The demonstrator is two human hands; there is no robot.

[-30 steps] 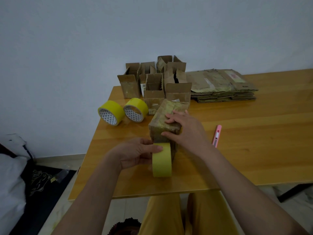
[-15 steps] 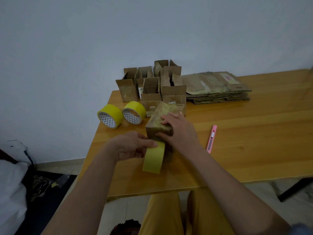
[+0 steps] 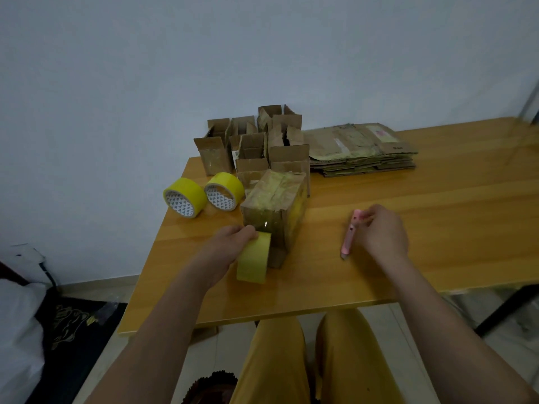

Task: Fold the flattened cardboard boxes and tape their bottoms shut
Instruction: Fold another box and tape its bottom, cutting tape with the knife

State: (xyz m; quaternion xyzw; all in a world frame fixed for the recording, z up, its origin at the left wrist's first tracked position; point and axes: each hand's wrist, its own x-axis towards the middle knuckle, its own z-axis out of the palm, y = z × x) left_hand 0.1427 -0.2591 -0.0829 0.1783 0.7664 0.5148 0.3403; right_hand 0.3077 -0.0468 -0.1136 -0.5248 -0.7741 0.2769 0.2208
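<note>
Keeping the strip taut is what matters now: your left hand (image 3: 233, 243) is gripping the tape roll (image 3: 253, 262) against the near end of the upturned box (image 3: 274, 211), so hold that tension while you are cutting close to the cardboard. Your right hand (image 3: 382, 231), well apart from the box, is closing its fingers on the pink cutter (image 3: 351, 233), which is lying on the table (image 3: 437, 228).

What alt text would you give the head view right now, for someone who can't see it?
At a wooden table, the person's left hand holds a yellow tape roll against a cardboard box, while the right hand grips a pink utility knife. Behind stand two spare tape rolls, folded boxes and a stack of flattened boxes.
</note>
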